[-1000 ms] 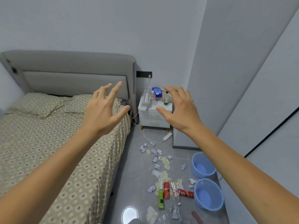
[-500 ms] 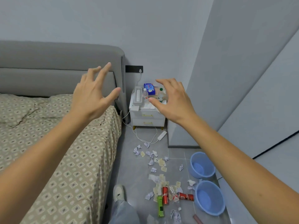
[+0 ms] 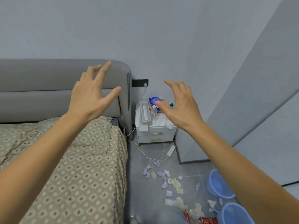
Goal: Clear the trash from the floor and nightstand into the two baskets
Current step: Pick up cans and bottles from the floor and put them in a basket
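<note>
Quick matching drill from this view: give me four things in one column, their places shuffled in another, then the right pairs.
Things:
1. crumpled paper
2. blue packet
3. red can
4. blue baskets

Places:
A. on the nightstand
B. floor, right, by the wall
C. scattered on the floor below the nightstand
D. floor, at the bottom edge of view

Pairs: 1-C, 2-A, 3-D, 4-B

Grey walls [image 3: 161, 38], grey tiled floor [image 3: 150, 188], patterned bed [image 3: 72, 167]
</note>
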{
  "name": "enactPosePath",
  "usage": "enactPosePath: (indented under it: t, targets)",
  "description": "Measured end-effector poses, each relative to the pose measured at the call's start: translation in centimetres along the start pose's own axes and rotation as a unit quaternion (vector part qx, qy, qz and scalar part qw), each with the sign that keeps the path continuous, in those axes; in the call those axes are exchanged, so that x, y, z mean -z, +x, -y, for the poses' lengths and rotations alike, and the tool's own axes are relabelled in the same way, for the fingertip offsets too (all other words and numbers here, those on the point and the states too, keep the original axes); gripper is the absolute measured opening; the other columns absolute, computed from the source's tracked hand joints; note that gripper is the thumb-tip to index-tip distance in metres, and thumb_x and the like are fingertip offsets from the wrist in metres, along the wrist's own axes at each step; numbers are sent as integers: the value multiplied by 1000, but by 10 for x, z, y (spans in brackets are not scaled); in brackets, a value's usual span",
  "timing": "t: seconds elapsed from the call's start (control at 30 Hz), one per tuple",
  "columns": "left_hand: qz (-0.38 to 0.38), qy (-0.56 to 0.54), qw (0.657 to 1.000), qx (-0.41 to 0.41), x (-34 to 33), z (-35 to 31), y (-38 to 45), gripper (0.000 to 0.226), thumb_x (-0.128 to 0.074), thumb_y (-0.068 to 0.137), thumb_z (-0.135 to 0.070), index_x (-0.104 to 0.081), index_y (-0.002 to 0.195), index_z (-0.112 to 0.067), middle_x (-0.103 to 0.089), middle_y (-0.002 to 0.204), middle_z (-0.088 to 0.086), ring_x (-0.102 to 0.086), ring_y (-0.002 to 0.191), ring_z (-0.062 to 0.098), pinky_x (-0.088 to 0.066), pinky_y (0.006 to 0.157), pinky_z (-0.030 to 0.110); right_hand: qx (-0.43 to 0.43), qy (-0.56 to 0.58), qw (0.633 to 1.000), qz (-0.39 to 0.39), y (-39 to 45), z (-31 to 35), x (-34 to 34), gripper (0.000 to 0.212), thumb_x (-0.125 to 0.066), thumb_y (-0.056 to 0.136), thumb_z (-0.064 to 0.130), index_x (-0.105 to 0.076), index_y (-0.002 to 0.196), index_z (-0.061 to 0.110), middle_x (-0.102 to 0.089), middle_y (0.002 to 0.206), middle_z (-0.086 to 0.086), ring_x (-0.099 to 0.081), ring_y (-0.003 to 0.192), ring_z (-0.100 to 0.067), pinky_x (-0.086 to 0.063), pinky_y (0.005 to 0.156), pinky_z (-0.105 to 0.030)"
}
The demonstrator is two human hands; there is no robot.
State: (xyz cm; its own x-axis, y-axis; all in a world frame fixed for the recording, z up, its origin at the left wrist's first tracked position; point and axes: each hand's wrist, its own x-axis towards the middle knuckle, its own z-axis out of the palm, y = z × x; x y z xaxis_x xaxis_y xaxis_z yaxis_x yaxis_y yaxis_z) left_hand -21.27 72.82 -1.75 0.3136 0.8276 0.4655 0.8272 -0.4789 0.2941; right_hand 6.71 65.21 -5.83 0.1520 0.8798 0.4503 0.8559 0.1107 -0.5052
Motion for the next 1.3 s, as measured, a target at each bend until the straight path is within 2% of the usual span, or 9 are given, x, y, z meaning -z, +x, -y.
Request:
enactPosePath:
  t: [0.27,0.4,0.53,0.83,0.97,1.1,1.3]
  targets:
    - [20,-33,999,-27,-50,29,67,75,-45,92,-65,-24,159,-37,-43,150,5,-47,134,30,-46,97,53,-29,-30,999,-5,65,-24,-30,68,-66,88,55,-43,148,32,-49,140,8,-43,130,-17,-41,96,-30]
    - [27,-33,998,-51,-73,32,115,75,-45,92,-65,-24,159,-37,-45,148,4,-47,133,29,-46,95,52,-39,-32,999,-18,100,-45,-41,68,-67,88,53,-43,148,31,-49,140,9,-43,129,-17,-45,98,-33]
    - [35,-37,996,-78,-104,18,169,76,-45,92,-64,-23,160,-37,-44,148,5,-47,133,30,-46,96,51,-49,-35,997,-39,141,-77,-41,67,-67,88,53,-44,147,31,-48,140,11,-43,128,-17,-50,98,-42]
    - [57,-68,986,-140,-176,-43,264,74,-48,92,-60,-26,159,-37,-47,145,4,-48,130,29,-47,92,47,-102,-38,992,-68,183,-153,-18,68,-69,88,51,-46,148,28,-50,141,9,-45,127,-16,-49,102,-44]
    - [81,-77,973,-204,-204,-73,293,70,-44,93,-60,-32,157,-33,-55,137,2,-53,122,30,-46,89,46,-140,-37,985,-94,183,-176,-4,65,-69,90,48,-47,147,26,-51,139,9,-47,125,-16,-49,100,-42]
    - [106,-103,955,-256,-237,-104,316,69,-41,93,-64,-31,156,-37,-57,138,-1,-53,122,28,-47,89,48,-177,-43,976,-119,172,-194,10,59,-67,92,45,-49,144,23,-55,133,8,-51,123,-15,-50,98,-41]
    - [159,-158,909,-350,-296,-152,345,68,-39,94,-67,-28,156,-39,-55,139,-2,-53,122,25,-48,86,47,-274,-113,942,-159,143,-218,21,52,-61,95,52,-49,138,26,-57,125,10,-54,118,-12,-54,93,-41]
